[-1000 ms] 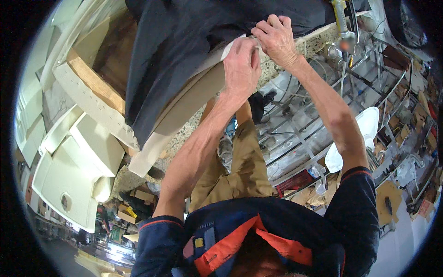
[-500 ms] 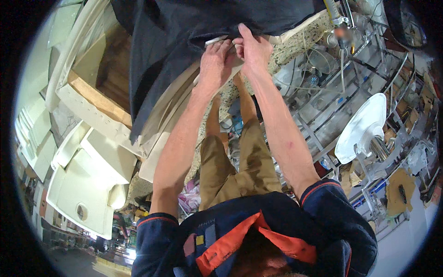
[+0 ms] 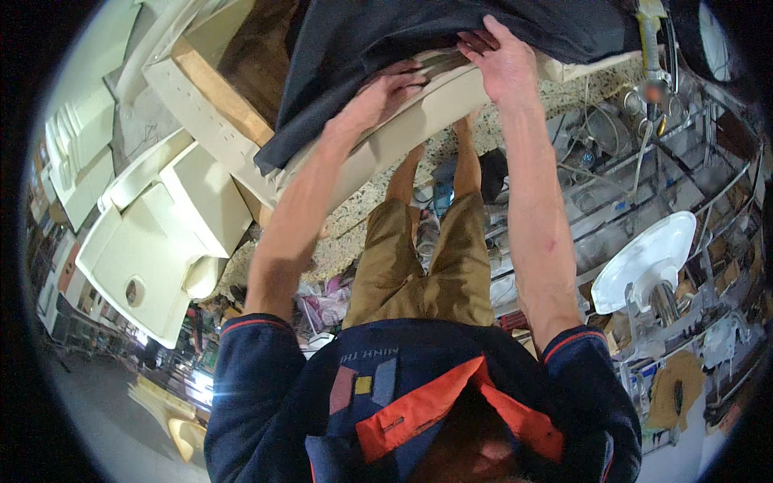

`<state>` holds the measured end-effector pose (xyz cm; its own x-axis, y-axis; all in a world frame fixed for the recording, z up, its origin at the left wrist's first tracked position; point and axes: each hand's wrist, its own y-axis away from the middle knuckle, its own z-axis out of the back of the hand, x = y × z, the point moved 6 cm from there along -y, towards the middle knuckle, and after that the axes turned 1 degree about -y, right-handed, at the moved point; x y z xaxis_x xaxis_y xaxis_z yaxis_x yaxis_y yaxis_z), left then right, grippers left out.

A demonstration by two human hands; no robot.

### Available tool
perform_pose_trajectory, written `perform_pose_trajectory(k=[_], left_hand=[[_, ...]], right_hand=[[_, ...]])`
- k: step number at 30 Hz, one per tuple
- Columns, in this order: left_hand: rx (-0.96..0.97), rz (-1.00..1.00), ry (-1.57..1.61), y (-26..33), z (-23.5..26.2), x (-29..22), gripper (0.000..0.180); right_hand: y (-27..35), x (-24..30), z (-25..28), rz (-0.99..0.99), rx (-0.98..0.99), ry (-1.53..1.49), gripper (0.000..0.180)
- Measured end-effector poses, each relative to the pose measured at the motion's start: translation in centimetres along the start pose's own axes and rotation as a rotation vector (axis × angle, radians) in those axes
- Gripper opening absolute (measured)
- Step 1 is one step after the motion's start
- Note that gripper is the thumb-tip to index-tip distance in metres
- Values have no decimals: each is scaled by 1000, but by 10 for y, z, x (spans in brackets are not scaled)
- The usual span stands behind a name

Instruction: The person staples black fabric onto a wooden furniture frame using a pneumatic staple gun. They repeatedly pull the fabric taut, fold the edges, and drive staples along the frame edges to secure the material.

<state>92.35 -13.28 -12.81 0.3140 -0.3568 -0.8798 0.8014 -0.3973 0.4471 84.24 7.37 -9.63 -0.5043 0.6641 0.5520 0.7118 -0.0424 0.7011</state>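
A dark cloth [image 3: 378, 40] is draped over a wooden frame [image 3: 219, 90] covered in cream upholstery [image 3: 419, 121]. My left hand [image 3: 390, 90] lies along the cloth's near edge, its fingers stretched out over the cream rim and partly in shadow. Farther right, my right hand [image 3: 509, 68] rests at the same edge with thumb and fingers apart. Its fingertips touch or nearly touch the cloth; exactly which I cannot tell. Between the hands a fold of pale material shows under the cloth. Neither hand visibly grips anything.
A speckled stone surface [image 3: 555, 109] lies beneath the frame. At the upper right is a yellow-handled tool [image 3: 651, 36] with a hose. Metal racks and a white round pedestal seat base [image 3: 644, 262] stand right. Cream moulded foam parts [image 3: 145, 241] lie left.
My hands were close together, pinching the cloth's edge over the cream rim; now they have moved apart and the fingers have opened. The whole view has shifted, with the frame farther right and higher.
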Motion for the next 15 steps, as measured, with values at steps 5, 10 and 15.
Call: perform_pose_trajectory(k=[5,10,15], left_hand=[[33,-23,-562,22,53,14,28],[283,174,-164,3,59,34,19],[448,301,190,26,63,49,21]], right_hand=[[-29,15,7,-65,47,83,14],[-25,7,16,-94,212,120,30],[31,-40,-6,73,321,959,29]])
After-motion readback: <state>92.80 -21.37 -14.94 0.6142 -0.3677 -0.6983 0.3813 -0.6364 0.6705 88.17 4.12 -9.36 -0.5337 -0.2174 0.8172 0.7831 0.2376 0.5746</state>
